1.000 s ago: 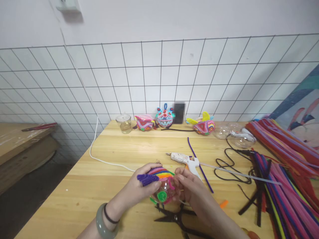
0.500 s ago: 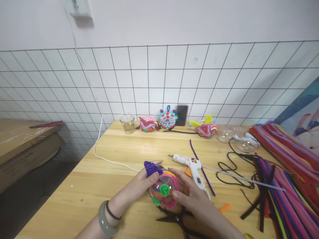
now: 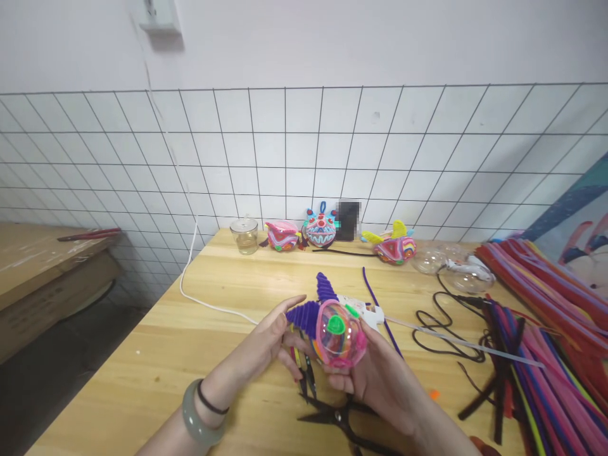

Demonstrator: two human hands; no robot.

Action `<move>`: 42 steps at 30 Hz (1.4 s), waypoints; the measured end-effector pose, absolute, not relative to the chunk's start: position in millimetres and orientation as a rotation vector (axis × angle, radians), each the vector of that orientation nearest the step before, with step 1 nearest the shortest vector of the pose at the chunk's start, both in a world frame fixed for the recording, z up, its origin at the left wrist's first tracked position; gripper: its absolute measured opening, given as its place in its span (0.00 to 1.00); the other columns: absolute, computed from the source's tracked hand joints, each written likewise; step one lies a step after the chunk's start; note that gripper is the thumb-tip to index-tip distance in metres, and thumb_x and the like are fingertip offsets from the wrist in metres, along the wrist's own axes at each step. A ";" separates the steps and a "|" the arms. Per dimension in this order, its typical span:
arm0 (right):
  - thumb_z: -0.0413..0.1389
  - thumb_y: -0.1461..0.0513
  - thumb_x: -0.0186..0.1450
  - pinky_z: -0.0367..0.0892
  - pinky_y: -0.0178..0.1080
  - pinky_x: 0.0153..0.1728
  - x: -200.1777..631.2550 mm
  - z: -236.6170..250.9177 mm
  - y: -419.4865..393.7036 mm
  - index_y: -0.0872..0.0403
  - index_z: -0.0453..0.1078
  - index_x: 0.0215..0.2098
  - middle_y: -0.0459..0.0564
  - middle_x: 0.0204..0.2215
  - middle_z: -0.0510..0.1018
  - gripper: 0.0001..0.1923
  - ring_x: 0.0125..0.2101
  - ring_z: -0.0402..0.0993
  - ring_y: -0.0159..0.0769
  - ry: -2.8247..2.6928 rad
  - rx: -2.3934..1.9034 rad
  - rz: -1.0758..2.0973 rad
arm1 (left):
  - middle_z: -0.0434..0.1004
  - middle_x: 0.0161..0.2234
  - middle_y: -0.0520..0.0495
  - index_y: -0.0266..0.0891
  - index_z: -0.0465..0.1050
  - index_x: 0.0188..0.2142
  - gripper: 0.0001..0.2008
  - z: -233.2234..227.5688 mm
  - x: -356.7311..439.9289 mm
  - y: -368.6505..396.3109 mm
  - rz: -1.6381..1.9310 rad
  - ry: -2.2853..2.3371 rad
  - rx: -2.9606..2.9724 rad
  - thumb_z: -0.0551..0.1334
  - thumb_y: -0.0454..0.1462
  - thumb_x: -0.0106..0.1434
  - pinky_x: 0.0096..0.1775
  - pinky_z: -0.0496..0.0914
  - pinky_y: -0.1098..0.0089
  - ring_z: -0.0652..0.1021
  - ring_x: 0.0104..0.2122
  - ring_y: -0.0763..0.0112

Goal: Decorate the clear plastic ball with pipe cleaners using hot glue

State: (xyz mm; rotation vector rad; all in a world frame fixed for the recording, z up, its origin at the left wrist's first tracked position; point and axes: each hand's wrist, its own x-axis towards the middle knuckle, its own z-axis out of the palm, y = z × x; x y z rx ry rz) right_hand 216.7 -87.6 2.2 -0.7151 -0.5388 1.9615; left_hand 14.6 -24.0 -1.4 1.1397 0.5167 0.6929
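Observation:
Between my hands is a clear ball craft (image 3: 342,342) trimmed with coloured pipe cleaners. It has a pink fuzzy ring, green spots and two ridged purple fins (image 3: 304,318). My right hand (image 3: 380,380) cups the ball from the right and below, its fingers curled underneath. At the left, my left hand (image 3: 275,339) has its thumb and fingers around the tip of the nearer purple fin. Below the ball lie black scissors (image 3: 338,417) and a narrow black-and-yellow tool (image 3: 304,367), partly covered. The white glue gun (image 3: 373,312) lies behind the ball, mostly hidden.
Along the back stand a glass cup (image 3: 244,236), finished pipe-cleaner crafts (image 3: 320,228) and clear plastic shells (image 3: 468,275). Bundles of pipe cleaners (image 3: 536,354) fill the right side, near a black cord (image 3: 441,326). A white cable (image 3: 213,308) crosses the left.
The ball craft has been lifted, moved right and turned, so both purple fins show. My right hand has gone beneath it, and my left hand has shifted to the fin's tip.

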 end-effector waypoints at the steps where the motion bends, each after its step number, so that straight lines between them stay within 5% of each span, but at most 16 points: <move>1: 0.54 0.47 0.65 0.72 0.36 0.35 217.4 2.9 -86.8 0.54 0.74 0.43 0.51 0.34 0.82 0.21 0.32 0.80 0.36 -0.508 -0.703 1.968 | 0.73 0.44 0.35 0.44 0.50 0.63 0.43 -2.2 15.1 -23.5 0.702 0.510 1.163 0.57 0.60 0.55 0.25 0.74 0.67 0.79 0.36 0.57; 5: 0.52 0.48 0.66 0.73 0.37 0.37 218.9 5.2 -84.7 0.55 0.74 0.43 0.53 0.35 0.83 0.21 0.33 0.81 0.37 -0.412 -0.671 1.980 | 0.68 0.49 0.39 0.44 0.62 0.57 0.37 -5.8 18.7 -23.1 0.798 0.552 1.317 0.68 0.52 0.50 0.27 0.71 0.73 0.76 0.35 0.67; 9: 0.47 0.48 0.68 0.74 0.36 0.38 215.9 7.1 -85.6 0.58 0.75 0.42 0.56 0.35 0.83 0.25 0.33 0.81 0.37 -0.375 -0.646 2.016 | 0.71 0.43 0.42 0.38 0.69 0.49 0.32 -6.1 23.2 -26.3 0.832 0.691 1.453 0.72 0.47 0.47 0.33 0.69 0.73 0.73 0.36 0.69; 14: 0.50 0.48 0.67 0.74 0.37 0.36 206.5 7.5 -89.9 0.58 0.74 0.44 0.56 0.35 0.83 0.23 0.31 0.81 0.38 -0.368 -0.680 2.055 | 0.71 0.54 0.37 0.39 0.67 0.54 0.34 -0.8 27.6 -32.7 0.844 0.608 1.361 0.67 0.52 0.52 0.50 0.67 0.58 0.74 0.49 0.55; 20: 0.56 0.49 0.64 0.72 0.41 0.40 200.6 -0.4 -94.5 0.55 0.73 0.45 0.54 0.36 0.83 0.20 0.34 0.81 0.39 -0.498 -0.712 1.976 | 0.73 0.55 0.41 0.39 0.72 0.52 0.26 8.5 24.7 -34.6 0.939 0.702 1.384 0.59 0.52 0.60 0.59 0.59 0.57 0.69 0.57 0.55; 26: 0.61 0.51 0.60 0.68 0.45 0.47 197.6 -4.7 -94.9 0.49 0.69 0.50 0.52 0.47 0.79 0.22 0.44 0.77 0.40 -0.621 -0.765 1.868 | 0.77 0.51 0.44 0.39 0.77 0.45 0.19 4.1 25.5 -32.3 0.956 0.760 1.255 0.61 0.48 0.61 0.58 0.61 0.57 0.72 0.53 0.56; 42: 0.62 0.51 0.59 0.69 0.44 0.44 195.3 -5.7 -93.8 0.47 0.70 0.50 0.50 0.43 0.80 0.23 0.40 0.77 0.39 -0.634 -0.843 1.791 | 0.80 0.46 0.42 0.37 0.76 0.47 0.17 -11.6 26.0 -25.8 0.900 0.631 1.079 0.62 0.43 0.61 0.51 0.68 0.59 0.77 0.47 0.58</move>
